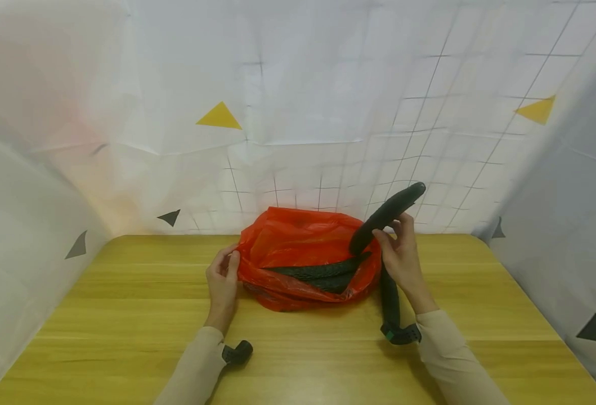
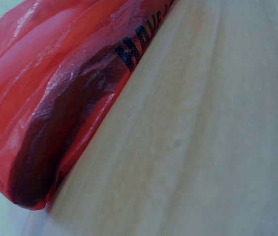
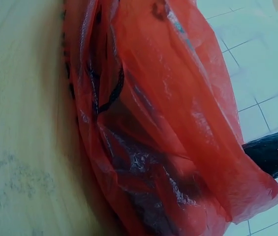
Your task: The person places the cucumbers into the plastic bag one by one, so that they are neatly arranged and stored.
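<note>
A red plastic bag (image 1: 298, 225) lies with its mouth spread, and dark green cucumbers (image 1: 313, 273) show inside it. At the bag's left edge my left hand (image 1: 223, 281) pinches the plastic between thumb and fingers. My right hand (image 1: 401, 264) grips another cucumber (image 1: 389, 212), tilted, its lower end at the right side of the bag's mouth. Through the film in the left wrist view, a cucumber (image 2: 45, 142) appears as a dark shape. The right wrist view has the held cucumber (image 3: 271, 151) partly behind the bag (image 3: 168, 98).
One more cucumber (image 1: 390, 298) lies on the wooden table (image 1: 140, 304), right of the bag and partly behind the right wrist's camera (image 1: 401, 334). White sheeting with grid lines (image 1: 318, 112) stands behind the table, with more sheeting on both sides.
</note>
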Motion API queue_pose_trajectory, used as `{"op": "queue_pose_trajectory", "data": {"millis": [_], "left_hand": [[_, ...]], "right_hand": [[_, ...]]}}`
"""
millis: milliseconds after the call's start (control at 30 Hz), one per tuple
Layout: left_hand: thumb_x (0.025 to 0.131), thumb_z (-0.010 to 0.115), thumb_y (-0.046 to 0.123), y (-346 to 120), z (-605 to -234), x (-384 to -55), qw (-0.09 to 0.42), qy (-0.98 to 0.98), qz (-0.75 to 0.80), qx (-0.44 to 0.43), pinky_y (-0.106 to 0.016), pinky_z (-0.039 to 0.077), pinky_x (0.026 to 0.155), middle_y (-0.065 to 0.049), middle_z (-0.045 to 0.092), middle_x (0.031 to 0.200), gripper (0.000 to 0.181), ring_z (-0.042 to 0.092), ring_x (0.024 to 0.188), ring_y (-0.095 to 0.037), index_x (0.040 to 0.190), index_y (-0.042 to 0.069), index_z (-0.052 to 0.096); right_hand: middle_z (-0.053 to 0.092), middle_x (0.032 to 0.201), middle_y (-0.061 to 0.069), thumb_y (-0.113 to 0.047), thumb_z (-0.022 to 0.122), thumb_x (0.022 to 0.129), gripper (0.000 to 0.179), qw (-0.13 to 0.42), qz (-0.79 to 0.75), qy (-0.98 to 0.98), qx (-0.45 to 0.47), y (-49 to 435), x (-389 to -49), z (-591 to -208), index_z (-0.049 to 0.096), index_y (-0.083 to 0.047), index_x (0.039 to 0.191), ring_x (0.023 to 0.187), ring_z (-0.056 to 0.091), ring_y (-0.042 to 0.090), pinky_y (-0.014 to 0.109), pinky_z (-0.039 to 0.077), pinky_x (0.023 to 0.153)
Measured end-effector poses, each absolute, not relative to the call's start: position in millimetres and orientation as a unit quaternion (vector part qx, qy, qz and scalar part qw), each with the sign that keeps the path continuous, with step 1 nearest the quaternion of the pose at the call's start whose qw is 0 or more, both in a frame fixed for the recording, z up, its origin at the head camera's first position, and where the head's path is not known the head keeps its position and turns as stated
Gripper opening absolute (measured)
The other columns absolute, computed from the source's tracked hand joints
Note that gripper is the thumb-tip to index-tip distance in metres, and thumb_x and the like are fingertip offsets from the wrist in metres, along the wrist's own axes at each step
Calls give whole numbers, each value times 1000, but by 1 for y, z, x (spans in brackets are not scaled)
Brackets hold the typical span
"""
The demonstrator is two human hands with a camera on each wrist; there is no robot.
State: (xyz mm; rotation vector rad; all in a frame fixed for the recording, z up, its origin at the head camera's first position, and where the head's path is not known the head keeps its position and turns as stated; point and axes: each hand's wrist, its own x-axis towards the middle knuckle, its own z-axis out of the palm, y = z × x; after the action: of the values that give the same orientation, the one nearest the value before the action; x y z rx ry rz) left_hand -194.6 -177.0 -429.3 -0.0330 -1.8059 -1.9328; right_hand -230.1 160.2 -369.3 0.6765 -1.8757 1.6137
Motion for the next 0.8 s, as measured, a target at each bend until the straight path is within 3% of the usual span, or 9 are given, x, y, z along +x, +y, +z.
{"op": "queue_pose_trajectory", "data": {"millis": [133,433,800], "left_hand": [[94,57,14,-177,-429,-194,243,-666,-705,-10,-14,51,79,7,64,101,28,58,89,-6,117,-2,62],[94,57,13,-177,-429,-195,248,-665,-704,-14,-13,51,80,6,64,102,28,59,89,-6,116,-4,62],[94,56,13,-177,-430,-195,252,-664,-703,-23,-13,51,77,2,64,98,28,57,87,-6,116,-4,61]], "right_hand": [[48,119,-4,19,57,81,47,304,568,-715,273,162,-235,-375,37,13,124,109,54,7,15,49,89],[48,113,23,22,59,78,44,326,508,-737,304,156,-226,-367,41,15,117,112,53,2,16,48,90],[50,111,24,24,63,72,47,345,468,-737,343,154,-235,-380,46,14,115,113,52,9,17,47,94]]}}
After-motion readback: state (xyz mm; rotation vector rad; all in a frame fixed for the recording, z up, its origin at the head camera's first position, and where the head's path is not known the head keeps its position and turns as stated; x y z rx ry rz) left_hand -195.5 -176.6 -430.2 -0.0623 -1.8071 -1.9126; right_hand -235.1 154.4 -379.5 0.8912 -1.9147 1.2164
